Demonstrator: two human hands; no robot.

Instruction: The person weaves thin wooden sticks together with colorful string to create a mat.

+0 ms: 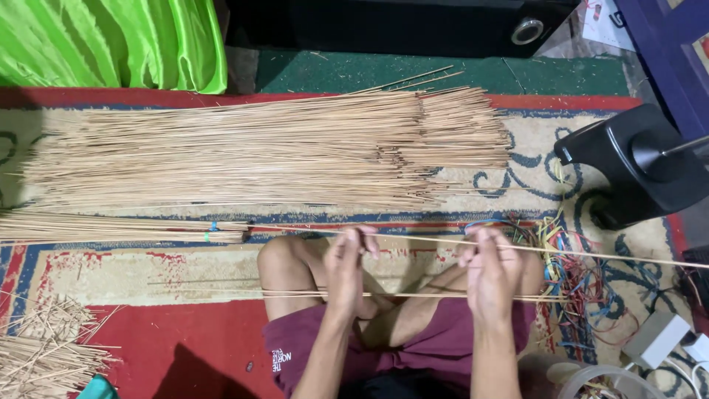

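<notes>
1. The left hand [346, 267] is pinched shut on a long thin stick [591, 255], fingers closed round it near its left end.
2. The right hand [493, 275] grips the same stick just beside, fingers curled tight; the stick runs on toward 3 o'clock, past the picture's edge.
3. A second thin stick [295, 294] lies across the crossed legs, under both hands.
4. At 12 o'clock a broad pile of sticks [258, 151] lies spread on the patterned carpet [111, 270].
5. At 9 o'clock lies a tied bundle [111, 229].
6. At 3 o'clock sits a tangle of coloured rubber bands [583, 284].
7. At 5 o'clock a clear plastic jar [598, 380] holds what looks like more bands, too little in view to tell.
8. At 8 o'clock lie short stick scraps [44, 347].
</notes>
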